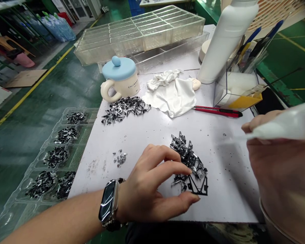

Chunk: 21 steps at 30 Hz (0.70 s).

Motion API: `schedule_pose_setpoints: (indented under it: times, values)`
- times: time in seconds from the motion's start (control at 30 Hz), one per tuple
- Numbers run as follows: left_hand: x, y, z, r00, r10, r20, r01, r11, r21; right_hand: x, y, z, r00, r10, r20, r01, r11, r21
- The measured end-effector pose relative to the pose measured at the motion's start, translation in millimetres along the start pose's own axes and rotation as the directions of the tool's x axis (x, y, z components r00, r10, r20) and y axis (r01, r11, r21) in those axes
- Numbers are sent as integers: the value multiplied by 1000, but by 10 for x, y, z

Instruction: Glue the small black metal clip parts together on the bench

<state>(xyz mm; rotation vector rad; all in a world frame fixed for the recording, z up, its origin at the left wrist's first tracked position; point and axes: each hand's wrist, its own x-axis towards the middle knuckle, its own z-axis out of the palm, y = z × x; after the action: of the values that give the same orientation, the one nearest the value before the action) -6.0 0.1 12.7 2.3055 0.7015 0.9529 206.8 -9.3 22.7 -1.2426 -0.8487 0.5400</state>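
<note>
Between thumb and fingertip, my left hand [155, 186] pinches a small black plastic frame [202, 189] with slanted struts, close above the white tabletop. Just behind the frame lies a pile of similar small black parts [184, 149]. My right hand [266, 159], at the right edge, is wrapped around a white squeeze bottle [287, 123] whose thin nozzle points left; this side is blurred. Left of my left hand are tiny silvery pieces [120, 158]. Another heap of black parts with shiny bits [124, 108] sits in front of a lidded mug [124, 81].
A clear compartment tray [88, 135] with black parts stands at the left. Stacked clear trays [142, 34] are at the back. A white cloth [173, 95], a red cutter knife [218, 111], a tall white bottle [225, 44] and a pen holder [237, 86] stand or lie right of the mug.
</note>
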Motion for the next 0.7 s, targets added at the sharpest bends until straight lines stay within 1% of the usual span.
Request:
schedule_pose_setpoints:
  times: [0.03, 0.07, 0.1, 0.13, 0.2, 0.23, 0.3, 0.37, 0.47, 0.53, 0.57, 0.6, 0.63, 0.67, 0.7]
  values:
    - [-2, -1, 1, 1000, 5, -3, -5, 1000, -2, 38, 25, 13, 999, 10, -33, -8, 998, 64]
    - [-4, -2, 2, 1000, 11, -6, -11, 1000, -3, 75, 55, 24, 999, 19, -49, -15, 998, 67]
    - [-6, -3, 2, 1000, 21, -8, -21, 1000, -2, 110, 90, 34, 999, 14, -41, -14, 1000, -6]
    - [-9, -2, 4, 999, 31, -10, -31, 1000, 0, 142, 133, 40, 1000, 0, -12, -1, 991, -135]
    - [-15, 1, 12, 998, 56, -15, -56, 998, 8, 202, 240, 45, 999, -22, 50, 39, 928, -370]
    - [-20, 3, 19, 997, 72, -23, -72, 997, 11, 231, 302, 46, 997, -29, 78, 61, 892, -447]
    - [-32, 5, 38, 991, 124, -46, -123, 992, 12, 284, 432, 46, 992, -48, 117, 103, 843, -527]
    - [-46, 5, 63, 979, 190, -66, -191, 982, -3, 327, 550, 45, 987, -53, 151, 131, 809, -573]
    - [-70, 10, 105, 954, 283, -101, -287, 957, -37, 348, 638, 41, 975, -70, 212, 187, 776, -602]
    - [-86, 26, 133, 936, 327, -132, -336, 941, -51, 315, 597, 42, 967, -155, 202, 246, 767, -592]
    - [-94, 38, 148, 927, 346, -146, -357, 932, -58, 282, 543, 48, 960, -227, 165, 280, 758, -589]
    - [-102, 53, 163, 917, 363, -164, -377, 924, -62, 238, 468, 62, 938, -325, 118, 330, 741, -586]
    - [-110, 69, 178, 906, 381, -184, -398, 915, -67, 185, 379, 88, 898, -433, 77, 395, 717, -575]
    - [-120, 85, 193, 893, 401, -204, -421, 904, -68, 124, 283, 128, 854, -513, 93, 471, 684, -556]
    - [-131, 100, 208, 878, 423, -224, -447, 892, -67, 60, 188, 187, 811, -560, 171, 557, 649, -518]
